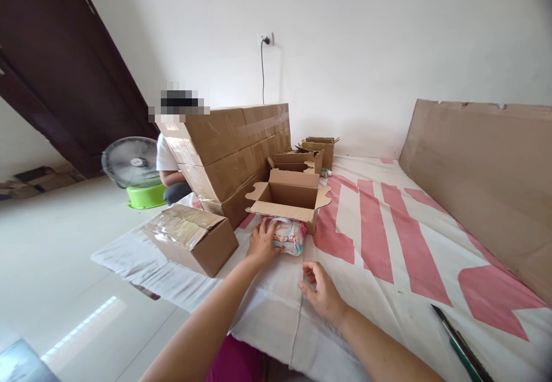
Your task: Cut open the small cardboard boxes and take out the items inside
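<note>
My left hand rests on the left side of a soft printed plastic packet, its fingers over the top and the thumb along the front. The packet is white, pink and light blue and lies on the cloth. Directly behind it stands an open cardboard box with its flaps spread out; the part of its floor I could look into is hidden by the front wall. My right hand hovers to the right and nearer to me, fingers loosely curled and apart, with nothing in them.
A taped carton sits at the left, before a wall of stacked cartons. More open boxes stand behind. A box cutter lies at right front, near a large cardboard sheet. A person crouches by a fan.
</note>
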`<action>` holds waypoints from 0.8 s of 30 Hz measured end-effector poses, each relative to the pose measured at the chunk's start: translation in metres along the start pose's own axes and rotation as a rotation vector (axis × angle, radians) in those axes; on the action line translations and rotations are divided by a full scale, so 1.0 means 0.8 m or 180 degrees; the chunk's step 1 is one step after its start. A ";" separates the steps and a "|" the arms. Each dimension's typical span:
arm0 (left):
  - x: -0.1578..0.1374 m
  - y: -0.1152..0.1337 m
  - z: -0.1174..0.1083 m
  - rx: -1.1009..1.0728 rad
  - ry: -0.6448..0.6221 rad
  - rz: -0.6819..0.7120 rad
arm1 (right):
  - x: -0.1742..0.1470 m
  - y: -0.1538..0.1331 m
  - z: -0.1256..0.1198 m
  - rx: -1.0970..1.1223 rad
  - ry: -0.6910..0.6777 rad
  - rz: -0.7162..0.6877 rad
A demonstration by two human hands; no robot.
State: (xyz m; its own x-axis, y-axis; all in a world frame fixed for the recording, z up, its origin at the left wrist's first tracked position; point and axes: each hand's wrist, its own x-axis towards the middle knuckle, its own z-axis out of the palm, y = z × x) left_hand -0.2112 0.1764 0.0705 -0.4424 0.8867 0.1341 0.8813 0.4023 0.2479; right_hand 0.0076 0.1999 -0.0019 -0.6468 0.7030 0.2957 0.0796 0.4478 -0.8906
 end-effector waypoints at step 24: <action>-0.061 -0.009 0.028 -0.1128 0.0548 0.0281 | 0.494 -0.099 -0.095 -0.3919 -0.1431 0.0363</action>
State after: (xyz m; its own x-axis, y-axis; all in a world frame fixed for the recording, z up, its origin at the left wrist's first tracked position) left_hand -0.1923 0.1349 0.0409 -0.4154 0.8511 0.3210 0.8187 0.1960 0.5398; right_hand -0.1968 0.4845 0.2118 -0.7658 0.6331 -0.1125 0.6303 0.7737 0.0639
